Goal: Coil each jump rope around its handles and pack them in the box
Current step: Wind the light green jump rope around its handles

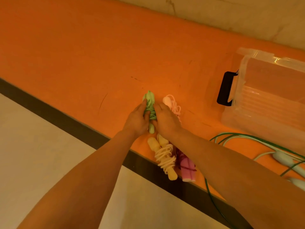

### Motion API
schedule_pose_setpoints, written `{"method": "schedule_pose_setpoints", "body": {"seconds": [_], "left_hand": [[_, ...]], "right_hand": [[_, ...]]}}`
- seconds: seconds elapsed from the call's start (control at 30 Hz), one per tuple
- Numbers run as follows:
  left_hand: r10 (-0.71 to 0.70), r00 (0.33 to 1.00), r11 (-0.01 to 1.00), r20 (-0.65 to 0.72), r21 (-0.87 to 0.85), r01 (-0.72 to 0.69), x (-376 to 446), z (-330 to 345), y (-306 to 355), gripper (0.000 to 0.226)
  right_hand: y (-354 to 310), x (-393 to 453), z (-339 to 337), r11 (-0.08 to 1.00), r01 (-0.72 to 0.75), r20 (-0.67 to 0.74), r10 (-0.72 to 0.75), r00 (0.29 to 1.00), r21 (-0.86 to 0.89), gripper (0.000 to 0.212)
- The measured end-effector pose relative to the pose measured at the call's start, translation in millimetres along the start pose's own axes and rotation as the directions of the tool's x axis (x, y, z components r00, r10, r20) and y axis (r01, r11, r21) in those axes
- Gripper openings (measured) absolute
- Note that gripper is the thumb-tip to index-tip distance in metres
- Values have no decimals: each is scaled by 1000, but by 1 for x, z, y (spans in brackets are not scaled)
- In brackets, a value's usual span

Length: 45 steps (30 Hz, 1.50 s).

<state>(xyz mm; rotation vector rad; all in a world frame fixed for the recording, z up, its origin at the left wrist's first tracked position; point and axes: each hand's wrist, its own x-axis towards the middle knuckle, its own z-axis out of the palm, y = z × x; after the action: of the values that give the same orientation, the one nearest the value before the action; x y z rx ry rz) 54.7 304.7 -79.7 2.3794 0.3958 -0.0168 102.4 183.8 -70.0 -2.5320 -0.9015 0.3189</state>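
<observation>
Both hands hold the green jump rope (150, 106) between them, left hand (137, 119) and right hand (165, 119) curled round its wrapped handles. The cord looks light and bendy, so it may slip loose. Best to grip it round the middle coils. The box (270, 90) sits far off, past the right hand.

An orange table (82, 52) with dark scuff marks (103, 100) and a dark front edge (49, 109) runs slantwise between a pale floor (41, 146) and a pale, stained wall (231, 14) behind it.
</observation>
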Motion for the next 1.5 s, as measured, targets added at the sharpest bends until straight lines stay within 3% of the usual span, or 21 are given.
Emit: {"method": "schedule_pose_setpoints", "body": {"seconds": [0.23, 0.43, 0.63, 1.0, 1.33, 1.5], "left_hand": [[52, 998, 998, -46, -19, -53, -17, 3, -1, 59], [-14, 1000, 926, 25, 379, 4, -16, -4, 11, 54], [-66, 992, 851, 105, 525, 1, -27, -6, 29, 58], [99, 980, 746, 175, 638, -190, -63, 10, 95, 59], [294, 902, 589, 317, 682, -432, -78, 49, 196, 62], [352, 825, 459, 442, 687, -564, -86, 82, 246, 62]], "right_hand": [[9, -9, -10, 997, 64, 27, -63, 998, -32, 53], [14, -22, -15, 983, 120, 88, -108, 990, -141, 43], [19, -41, -35, 973, 136, 57, -127, 990, -188, 44], [59, -113, -95, 954, 110, 80, -91, 993, -279, 49], [119, -197, -154, 905, 20, 18, -14, 1000, -424, 44], [152, -246, -180, 882, -56, 0, 63, 998, -467, 45]]}}
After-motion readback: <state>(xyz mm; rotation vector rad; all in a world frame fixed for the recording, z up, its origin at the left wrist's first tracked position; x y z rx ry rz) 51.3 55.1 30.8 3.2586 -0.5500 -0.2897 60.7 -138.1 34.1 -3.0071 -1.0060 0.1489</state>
